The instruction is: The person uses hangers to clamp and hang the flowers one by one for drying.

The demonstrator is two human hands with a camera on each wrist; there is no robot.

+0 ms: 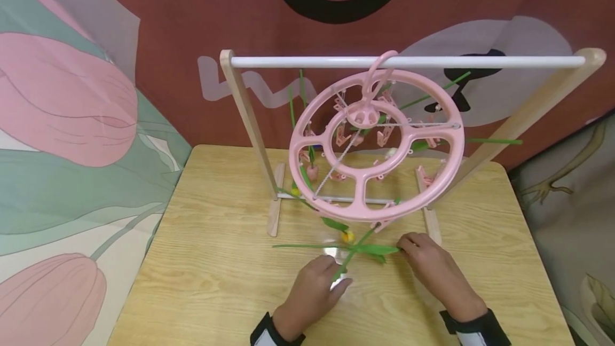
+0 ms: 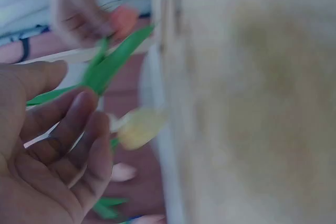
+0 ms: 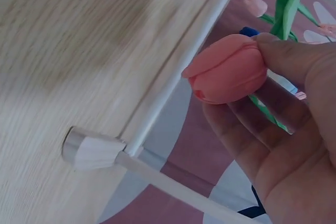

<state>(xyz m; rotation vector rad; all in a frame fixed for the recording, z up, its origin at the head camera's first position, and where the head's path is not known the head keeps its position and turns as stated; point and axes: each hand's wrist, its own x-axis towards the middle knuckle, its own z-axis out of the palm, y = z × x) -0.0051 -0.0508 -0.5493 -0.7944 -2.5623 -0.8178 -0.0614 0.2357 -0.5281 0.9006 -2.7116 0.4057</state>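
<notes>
My right hand (image 1: 439, 271) pinches the coral-pink tulip (image 3: 228, 72) by its flower head between thumb and fingers. Long green leaves (image 1: 377, 250) run from that flower toward the left hand, low in front of the hanger. My left hand (image 1: 309, 292) is beside a slanting green stem (image 1: 343, 266); its thumb stands apart from its bent fingers, with nothing visibly pinched in the left wrist view. A yellow tulip (image 1: 348, 237) hangs just beyond, under the front rim of a round pink clip hanger (image 1: 357, 212).
The hanger hooks over a white bar (image 1: 307, 62) on a wooden stand (image 1: 250, 122), whose feet rest on the table (image 1: 192, 260). Several pink clips (image 1: 384, 135) dangle inside the ring, and other tulip stems (image 1: 495, 141) stick out around it. Printed cloth (image 1: 192, 4) hangs behind.
</notes>
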